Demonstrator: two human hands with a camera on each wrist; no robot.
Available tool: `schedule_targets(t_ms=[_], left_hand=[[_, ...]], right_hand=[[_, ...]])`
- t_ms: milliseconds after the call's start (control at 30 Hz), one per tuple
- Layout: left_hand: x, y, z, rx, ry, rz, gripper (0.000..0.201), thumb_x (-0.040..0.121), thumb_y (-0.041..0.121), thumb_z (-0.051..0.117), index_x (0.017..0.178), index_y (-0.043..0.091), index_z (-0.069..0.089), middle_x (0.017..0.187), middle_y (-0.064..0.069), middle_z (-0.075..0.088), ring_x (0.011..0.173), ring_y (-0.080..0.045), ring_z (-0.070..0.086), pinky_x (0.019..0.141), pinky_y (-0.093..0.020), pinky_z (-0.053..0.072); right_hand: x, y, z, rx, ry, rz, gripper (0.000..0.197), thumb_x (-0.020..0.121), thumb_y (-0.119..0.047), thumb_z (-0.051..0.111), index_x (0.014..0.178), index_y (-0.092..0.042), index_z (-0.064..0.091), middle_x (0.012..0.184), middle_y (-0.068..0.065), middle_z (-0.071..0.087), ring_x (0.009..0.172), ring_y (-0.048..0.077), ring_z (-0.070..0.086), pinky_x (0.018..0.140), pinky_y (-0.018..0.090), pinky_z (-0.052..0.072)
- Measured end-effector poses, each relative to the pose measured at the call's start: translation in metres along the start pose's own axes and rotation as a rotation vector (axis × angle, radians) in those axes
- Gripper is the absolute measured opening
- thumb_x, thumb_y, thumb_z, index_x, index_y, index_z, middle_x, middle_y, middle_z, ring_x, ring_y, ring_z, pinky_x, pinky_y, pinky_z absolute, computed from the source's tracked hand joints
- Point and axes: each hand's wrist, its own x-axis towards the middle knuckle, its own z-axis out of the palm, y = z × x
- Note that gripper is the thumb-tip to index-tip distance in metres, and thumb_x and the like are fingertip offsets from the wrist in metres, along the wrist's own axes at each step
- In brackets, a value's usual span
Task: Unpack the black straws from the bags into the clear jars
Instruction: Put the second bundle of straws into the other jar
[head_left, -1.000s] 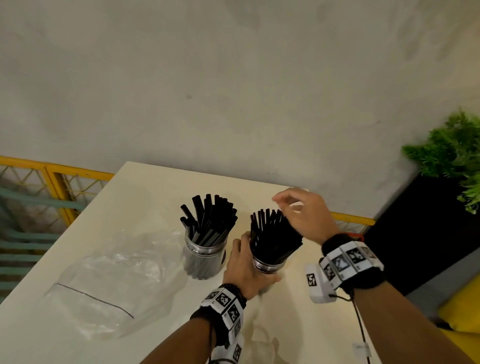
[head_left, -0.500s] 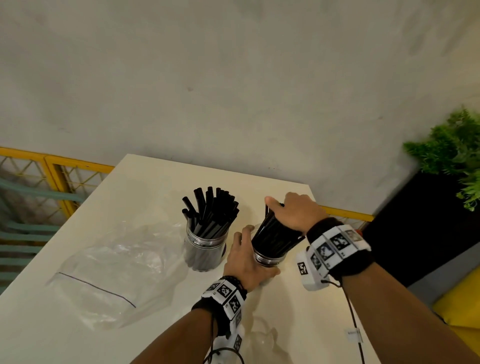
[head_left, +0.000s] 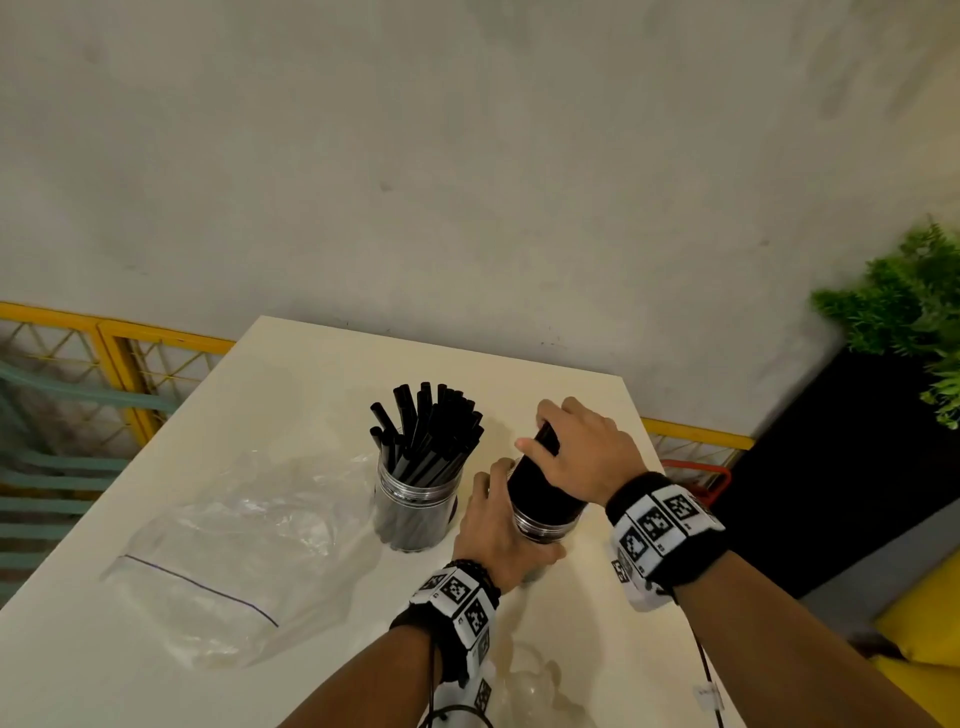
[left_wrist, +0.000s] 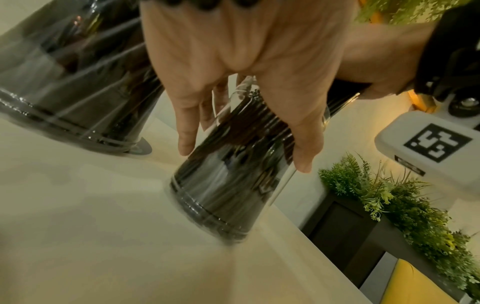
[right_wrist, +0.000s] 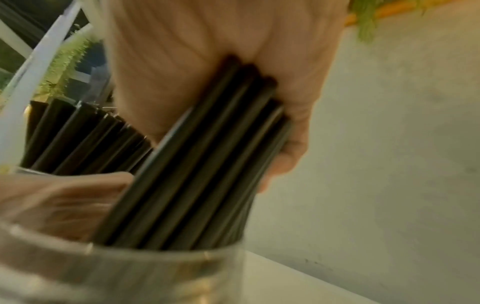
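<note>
Straws (head_left: 540, 480), black, one bundle: standing in right jar (head_left: 543, 525), tops gathered under right hand (head_left: 579, 452); fingers curled round the bundle, thumb on its near-left side, straws pressed against the palm (right_wrist: 207, 61) in the right wrist view. Right wrist bent, hand arched over the jar mouth from the right.
Right jar, clear: gripped by left hand (head_left: 501, 538) round its left wall; in the left wrist view fingers (left_wrist: 187, 123) and thumb lie along opposite sides, slightly spread. Jar tilted, base on table (head_left: 291, 374) near the right edge. Left forearm comes up from the near edge.
Left jar (head_left: 413, 514): upright, full of fanned straws, just beside the left hand, apart from it.
Bag (head_left: 223, 556), clear, empty: flat toward the left edge, its right side touching the left jar.
Second bag (head_left: 524, 686), crumpled: at the near edge, beside the left forearm.
Far half of the table bare.
</note>
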Motion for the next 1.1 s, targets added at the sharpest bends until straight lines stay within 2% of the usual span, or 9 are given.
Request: schedule_targets(t_ms=[233,367,500,567,633,733,867,1000,1100], left_hand=[[-0.002,0.003,-0.003,-0.055,-0.011,-0.008,0.104,0.05,0.044,0.084,0.135,0.027,0.027,0.128,0.005,0.039,0.116,-0.014,0.045,0.094,-0.034,0.05],[-0.002,0.004,-0.003,-0.071,0.003,-0.016,0.101,0.048,0.046,0.083,0.132,0.027,0.03,0.121,0.005,0.041,0.11,-0.015,0.047,0.091,-0.035,0.051],[-0.004,0.004,-0.003,-0.088,0.008,-0.029,0.103,0.044,0.055,0.075,0.133,0.028,0.029,0.12,0.006,0.04,0.11,-0.017,0.051,0.09,-0.038,0.053],[-0.003,0.004,-0.004,-0.075,0.003,-0.027,0.103,0.047,0.051,0.079,0.134,0.027,0.028,0.122,0.005,0.04,0.113,-0.017,0.05,0.093,-0.038,0.053],[-0.003,0.006,-0.005,-0.05,-0.001,-0.014,0.103,0.052,0.044,0.084,0.136,0.024,0.028,0.126,0.004,0.04,0.117,-0.017,0.046,0.096,-0.037,0.051],[-0.003,0.008,-0.007,-0.032,0.008,0.026,0.099,0.057,0.038,0.085,0.137,0.023,0.029,0.128,0.006,0.039,0.122,-0.017,0.041,0.098,-0.037,0.048],[-0.002,0.005,-0.005,-0.033,0.006,0.005,0.102,0.05,0.047,0.083,0.135,0.024,0.03,0.125,0.005,0.041,0.115,-0.015,0.045,0.095,-0.035,0.05],[-0.001,0.003,-0.002,-0.037,0.018,0.029,0.099,0.047,0.052,0.08,0.13,0.025,0.034,0.121,0.007,0.043,0.112,-0.012,0.042,0.092,-0.033,0.049],[0.0,0.002,-0.002,-0.028,0.022,0.036,0.1,0.049,0.049,0.081,0.133,0.023,0.033,0.121,0.006,0.042,0.108,-0.011,0.041,0.091,-0.032,0.049]], right_hand=[[0.013,0.001,-0.023,0.061,-0.239,0.353,0.094,0.086,-0.08,0.017,0.14,-0.007,0.041,0.138,0.018,0.054,0.121,0.037,0.055,0.1,0.044,0.046],[0.0,0.016,-0.047,0.143,-0.081,0.141,0.089,0.081,-0.084,0.028,0.146,-0.025,0.034,0.151,0.009,0.039,0.133,0.033,0.045,0.107,0.046,0.04],[-0.023,0.015,-0.021,0.007,-0.216,-0.117,0.106,0.056,-0.093,0.05,0.147,-0.054,0.012,0.163,-0.007,0.008,0.15,0.025,0.012,0.114,0.06,0.027],[-0.019,0.017,0.004,0.006,-0.128,-0.111,0.085,0.068,-0.081,0.055,0.142,-0.05,0.031,0.156,-0.002,0.026,0.144,0.027,0.024,0.108,0.055,0.038],[-0.008,0.018,0.012,0.177,0.111,-0.086,0.041,0.084,-0.059,0.056,0.114,-0.033,0.059,0.114,-0.002,0.054,0.115,0.026,0.051,0.089,0.042,0.051],[0.002,0.021,0.019,0.294,0.295,-0.043,0.021,0.089,-0.043,0.056,0.092,-0.023,0.063,0.085,-0.003,0.052,0.091,0.025,0.056,0.077,0.041,0.051],[0.007,0.024,0.015,0.345,0.05,0.032,0.031,0.085,-0.053,0.063,0.098,-0.025,0.063,0.098,0.0,0.056,0.096,0.023,0.057,0.079,0.035,0.047],[0.005,0.029,-0.014,0.642,0.341,0.16,0.033,0.085,-0.05,0.067,0.108,-0.026,0.061,0.112,0.0,0.059,0.099,0.021,0.061,0.081,0.03,0.045],[-0.009,0.013,-0.007,0.318,0.346,-0.107,0.044,0.09,-0.056,0.051,0.123,-0.028,0.058,0.13,-0.001,0.057,0.121,0.023,0.052,0.098,0.048,0.046]])
